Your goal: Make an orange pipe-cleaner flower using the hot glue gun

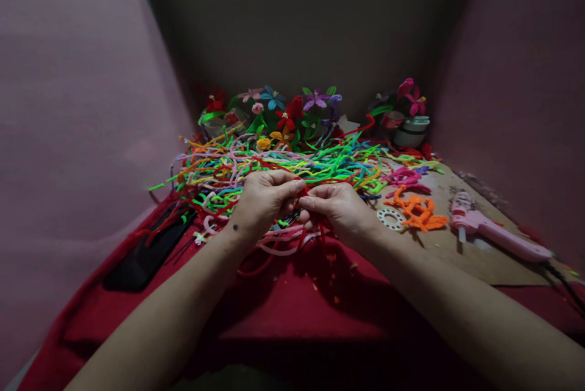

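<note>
My left hand and my right hand meet over the near side of the pile, thumbs and fingers closed in pinches. Between them is a red pipe cleaner, gripped from both sides; parts of it hide behind my fingers. Red lengths hang below my right hand. Just beyond spreads a tangled heap of pipe cleaners in green, pink, yellow, orange and blue. To the right of my right hand lie a white ring with holes and bent orange pipe cleaners.
A pink hot glue gun rests on a brown board at right, its cord trailing off. A black phone-like slab lies at left on the red cloth. Pipe-cleaner flowers and a lidded jar stand at the back.
</note>
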### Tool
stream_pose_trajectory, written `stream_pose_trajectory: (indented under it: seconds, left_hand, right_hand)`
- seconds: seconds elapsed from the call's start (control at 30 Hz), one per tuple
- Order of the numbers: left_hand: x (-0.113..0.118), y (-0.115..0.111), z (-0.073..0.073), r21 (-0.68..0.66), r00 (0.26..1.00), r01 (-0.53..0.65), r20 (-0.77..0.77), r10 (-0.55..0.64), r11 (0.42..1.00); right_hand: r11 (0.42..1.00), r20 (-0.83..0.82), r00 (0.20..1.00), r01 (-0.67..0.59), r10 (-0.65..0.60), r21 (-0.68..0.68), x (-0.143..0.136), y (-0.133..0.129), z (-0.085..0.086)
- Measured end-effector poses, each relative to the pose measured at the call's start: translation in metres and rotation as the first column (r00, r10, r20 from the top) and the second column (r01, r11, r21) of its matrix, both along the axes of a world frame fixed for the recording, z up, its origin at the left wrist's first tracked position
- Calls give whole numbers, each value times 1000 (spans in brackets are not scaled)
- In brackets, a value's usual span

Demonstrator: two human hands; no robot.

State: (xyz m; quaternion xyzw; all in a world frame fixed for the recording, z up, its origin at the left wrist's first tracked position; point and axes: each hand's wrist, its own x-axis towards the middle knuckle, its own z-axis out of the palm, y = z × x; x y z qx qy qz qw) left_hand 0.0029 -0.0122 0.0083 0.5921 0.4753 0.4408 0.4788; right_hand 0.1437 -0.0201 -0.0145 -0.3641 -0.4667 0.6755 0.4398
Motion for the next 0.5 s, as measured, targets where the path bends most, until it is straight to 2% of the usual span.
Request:
stream_pose_trajectory:
  seconds: [0.07, 0.13, 0.33, 0.4, 0.5]
  left_hand:
    - [3, -2, 1, 54, 997, -61, -45, 63, 997]
    - [4, -3, 3, 77, 996, -60, -61, 64, 995]
    - [-2, 4, 1, 29, 995, 78, -68, -76, 997]
    - [-2, 7, -2, -6, 995, 97, -6, -97, 995]
    - [0, 10, -7, -86, 975, 160, 168, -143, 983]
  right_hand:
    - [997, 46, 998, 37, -40, 63, -2, -1, -2]
    - [996, 55, 998, 28, -33, 89, -2, -2, -1]
    - [995, -51, 995, -84, 81, -57, 2, -3, 3]
    - [994, -109, 992, -76, 67, -83, 2, -1, 3]
    - [994, -199, 977, 64, -81, -90, 2, 5, 2]
